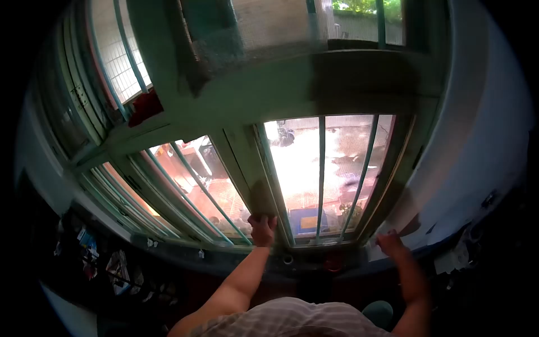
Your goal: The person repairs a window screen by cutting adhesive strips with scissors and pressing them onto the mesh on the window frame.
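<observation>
A green wooden window (241, 92) with several panes and vertical bars fills the view ahead. My left hand (262, 230) is raised to the lower end of the upright between two lower panes. Its fingers are curled against the wood; whatever they may hold is hidden. Further right, my right hand (389, 242) is closed near the bottom right corner of the window frame, beside the white wall (477, 140). I cannot make out anything in its fingers. A dark patch lies on the wall just beyond it.
Along the dark ledge below sit a small round ring-like item (288, 260) and a red object (332, 264). Assorted items (118, 272) crowd the dim lower left. Red cloth (145, 108) hangs at the upper left pane. Outside stands a blue object (303, 220) in bright light.
</observation>
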Motion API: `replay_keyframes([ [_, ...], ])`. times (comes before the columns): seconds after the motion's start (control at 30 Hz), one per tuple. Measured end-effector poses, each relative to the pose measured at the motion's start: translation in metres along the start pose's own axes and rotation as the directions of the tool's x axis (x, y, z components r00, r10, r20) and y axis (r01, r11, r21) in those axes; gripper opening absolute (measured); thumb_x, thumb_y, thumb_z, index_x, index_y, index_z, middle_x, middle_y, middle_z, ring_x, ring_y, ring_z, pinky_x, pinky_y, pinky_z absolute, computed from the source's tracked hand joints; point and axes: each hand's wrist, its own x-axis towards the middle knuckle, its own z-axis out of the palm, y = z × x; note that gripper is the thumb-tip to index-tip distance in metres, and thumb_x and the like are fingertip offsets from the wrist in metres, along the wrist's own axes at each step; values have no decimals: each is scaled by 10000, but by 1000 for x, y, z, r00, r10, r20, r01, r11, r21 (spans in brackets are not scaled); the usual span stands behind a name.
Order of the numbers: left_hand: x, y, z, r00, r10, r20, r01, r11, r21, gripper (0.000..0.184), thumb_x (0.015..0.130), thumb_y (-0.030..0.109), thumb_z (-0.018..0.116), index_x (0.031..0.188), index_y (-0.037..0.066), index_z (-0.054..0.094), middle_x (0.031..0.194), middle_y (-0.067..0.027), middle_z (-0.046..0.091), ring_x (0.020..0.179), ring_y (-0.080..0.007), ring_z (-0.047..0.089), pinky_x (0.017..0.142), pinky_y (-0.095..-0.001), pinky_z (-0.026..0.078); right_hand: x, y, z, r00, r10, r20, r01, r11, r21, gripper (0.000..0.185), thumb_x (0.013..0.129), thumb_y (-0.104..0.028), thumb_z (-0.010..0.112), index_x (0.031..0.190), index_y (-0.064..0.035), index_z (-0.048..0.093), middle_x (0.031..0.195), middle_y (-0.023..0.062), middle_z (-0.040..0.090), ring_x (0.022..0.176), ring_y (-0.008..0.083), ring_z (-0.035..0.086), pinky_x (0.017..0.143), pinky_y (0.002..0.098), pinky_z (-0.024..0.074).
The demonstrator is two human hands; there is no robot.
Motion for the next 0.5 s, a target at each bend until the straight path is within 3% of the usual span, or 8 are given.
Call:
replay_keyframes([
  [0.07, 1, 7, -7, 1000, 0, -25, 0, 1000, -18, 305, 806, 370, 648, 1027, 165, 599, 1148, -201, 430, 1013, -387, 515, 713, -485, 505, 14, -18, -73, 993, -107, -42, 105, 993, -49, 142, 853, -233, 540, 818, -108, 598, 784, 136, 616, 818, 329, 573, 792, 444, 422],
  [0.1, 1, 10, -8, 1000, 1, -30, -2, 1000, -30, 301, 805, 370, 649, 1028, 175, 602, 1146, -200, 432, 1010, -387, 519, 711, -491, 508, 17, -21, -103, 982, -134, -134, 134, 991, -15, 157, 857, -244, 538, 775, -126, 600, 791, 104, 622, 822, 303, 564, 791, 435, 418],
  [0.13, 1, 12, -9, 999, -3, -35, 1, 999, -39, 298, 802, 369, 651, 1029, 181, 602, 1147, -197, 434, 1003, -386, 524, 713, -488, 509, 19, -14, -121, 959, -155, -236, 152, 988, -31, 102, 811, -234, 604, 769, -145, 632, 750, 127, 602, 768, 319, 558, 772, 444, 415],
  [0.2, 1, 13, -10, 999, -10, -42, 8, 998, -55, 295, 798, 366, 655, 1032, 195, 603, 1148, -193, 438, 988, -384, 536, 719, -483, 513, 18, -16, -188, 908, -180, -379, 160, 984, -85, 122, 804, -248, 612, 793, -130, 640, 717, 127, 579, 760, 317, 546, 785, 435, 401],
  [0.27, 1, 9, -9, 999, -11, -39, 9, 999, -47, 299, 795, 366, 657, 1041, 206, 600, 1148, -190, 439, 976, -383, 545, 710, -483, 513, 16, -17, -246, 967, -116, -228, 77, 981, -176, 108, 812, -218, 606, 821, -115, 637, 754, 139, 609, 792, 336, 571, 849, 433, 395],
  [0.3, 2, 9, -6, 999, -17, -45, 15, 999, -47, 301, 794, 367, 658, 1046, 212, 599, 1147, -189, 440, 970, -383, 550, 705, -483, 513, 14, -22, -266, 937, -72, -341, 28, 991, -132, 83, 783, -172, 627, 836, -108, 640, 775, 144, 623, 831, 346, 577, 893, 440, 383],
  [0.37, 3, 6, -2, 997, 21, -78, -26, 998, -64, 312, 797, 378, 652, 1054, 212, 593, 1148, -191, 440, 971, -381, 553, 686, -489, 510, 24, 20, -256, 967, -16, -254, 6, 999, -40, 108, 753, -142, 639, 848, -91, 637, 847, 164, 618, 934, 362, 543, 920, 460, 368],
  [0.5, 1, 6, -1, 999, 6, -34, -7, 999, -32, 328, 803, 404, 636, 1057, 201, 588, 1151, -196, 437, 974, -390, 547, 688, -500, 505, 24, 22, -253, 950, 28, -310, -19, 999, 32, 125, 850, -174, 552, 883, -87, 636, 950, 179, 603, 1053, 385, 488, 942, 458, 377],
])
